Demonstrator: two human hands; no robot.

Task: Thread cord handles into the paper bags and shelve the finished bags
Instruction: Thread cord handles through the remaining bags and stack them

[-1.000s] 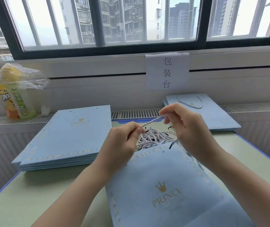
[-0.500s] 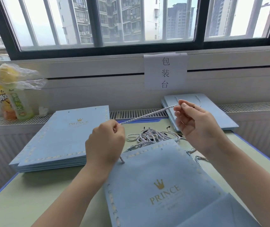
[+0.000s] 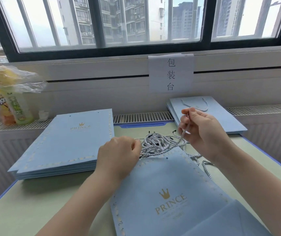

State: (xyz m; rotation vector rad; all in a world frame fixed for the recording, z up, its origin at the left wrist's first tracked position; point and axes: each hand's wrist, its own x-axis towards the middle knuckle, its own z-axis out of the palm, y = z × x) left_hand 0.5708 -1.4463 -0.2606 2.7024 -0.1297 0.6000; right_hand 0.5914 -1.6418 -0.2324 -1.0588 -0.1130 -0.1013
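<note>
A light blue PRINCE paper bag (image 3: pixel 170 193) lies flat in front of me on the green table, with a punched hole near its top edge. Behind that edge sits a tangled pile of white-and-grey cords (image 3: pixel 160 143) with black tips. My right hand (image 3: pixel 202 133) is raised over the pile's right side and pinches one cord (image 3: pixel 187 120), which hangs blurred from its fingers. My left hand (image 3: pixel 119 155) is curled at the bag's top left corner, touching the pile, and seems to grip the cord's other end, which its fingers hide.
A thick stack of bags without handles (image 3: pixel 68 142) lies at the left. A smaller stack of bags with cord handles (image 3: pixel 221 116) rests at the back right against the radiator ledge. Drink bottles under a plastic bag (image 3: pixel 12 99) stand far left. A paper sign (image 3: pixel 170 74) hangs below the window.
The cord was stretched taut between both hands. Now my left hand has dropped to the bag's top edge and my right hand holds the cord closer to vertical.
</note>
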